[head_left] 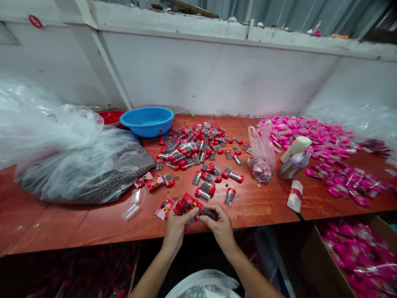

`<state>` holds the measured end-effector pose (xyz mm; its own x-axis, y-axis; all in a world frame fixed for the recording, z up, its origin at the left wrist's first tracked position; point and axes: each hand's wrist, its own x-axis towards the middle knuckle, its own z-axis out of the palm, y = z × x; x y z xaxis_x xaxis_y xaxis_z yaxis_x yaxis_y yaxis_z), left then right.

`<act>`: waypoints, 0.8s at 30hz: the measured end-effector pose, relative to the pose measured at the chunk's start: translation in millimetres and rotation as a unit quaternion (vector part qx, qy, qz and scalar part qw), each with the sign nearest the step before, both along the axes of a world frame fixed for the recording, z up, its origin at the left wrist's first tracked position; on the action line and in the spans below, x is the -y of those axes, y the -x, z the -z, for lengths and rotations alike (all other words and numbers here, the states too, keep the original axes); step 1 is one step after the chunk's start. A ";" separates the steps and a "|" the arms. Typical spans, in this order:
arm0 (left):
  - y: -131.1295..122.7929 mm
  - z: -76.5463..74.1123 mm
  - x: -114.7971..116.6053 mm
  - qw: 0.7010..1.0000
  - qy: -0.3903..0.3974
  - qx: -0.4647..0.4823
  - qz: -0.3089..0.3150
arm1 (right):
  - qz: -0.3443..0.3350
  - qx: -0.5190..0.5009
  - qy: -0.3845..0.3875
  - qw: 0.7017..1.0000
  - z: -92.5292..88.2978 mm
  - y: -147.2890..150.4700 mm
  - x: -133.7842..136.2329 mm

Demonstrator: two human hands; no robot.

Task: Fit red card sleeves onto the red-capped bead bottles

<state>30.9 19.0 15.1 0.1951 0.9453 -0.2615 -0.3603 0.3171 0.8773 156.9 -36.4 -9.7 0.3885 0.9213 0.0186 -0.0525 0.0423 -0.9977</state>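
My left hand (178,227) is closed on a red printed packet (187,203) at the front edge of the table. Right beside it, my right hand (221,225) pinches a small clear container of dark beads (210,213), partly covered by the fingers. The two hands nearly meet, and the container's near end is close to the packet. Another red packet (165,208) lies flat just left of my left hand. Beyond my hands are several red-capped containers with dark beads (205,189), with one more standing apart (230,196).
A large pile of red-capped containers (192,145) lies behind. At left rest a clear bag of dark beads (93,165), clear empty tubes (131,212) and a blue basin (147,120). On the right are a plastic bag (262,157), a flask (293,166) and pink packages (316,134).
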 end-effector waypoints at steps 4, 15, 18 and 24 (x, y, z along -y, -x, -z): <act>2.6 -3.9 -2.2 0.999 -0.016 -0.025 0.023 | -0.016 -0.055 0.020 0.998 0.2 -2.2 -1.1; -6.2 -4.3 -1.8 0.994 -0.066 -0.089 0.006 | 0.031 0.060 -0.027 0.997 -2.8 0.3 2.9; -8.0 -6.7 0.2 0.995 -0.069 -0.073 0.030 | 0.009 -0.006 0.008 1.000 -4.2 -3.7 3.1; -9.8 -8.3 5.0 0.999 0.007 -0.003 0.040 | -0.037 -0.166 0.021 0.985 -3.4 -9.7 2.8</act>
<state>40.8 14.1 23.4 0.2691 0.9228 -0.2757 -0.3287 0.3571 0.8743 166.6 -39.2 -6.4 0.2989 0.9444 -0.1371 -0.3780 -0.0147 -0.9257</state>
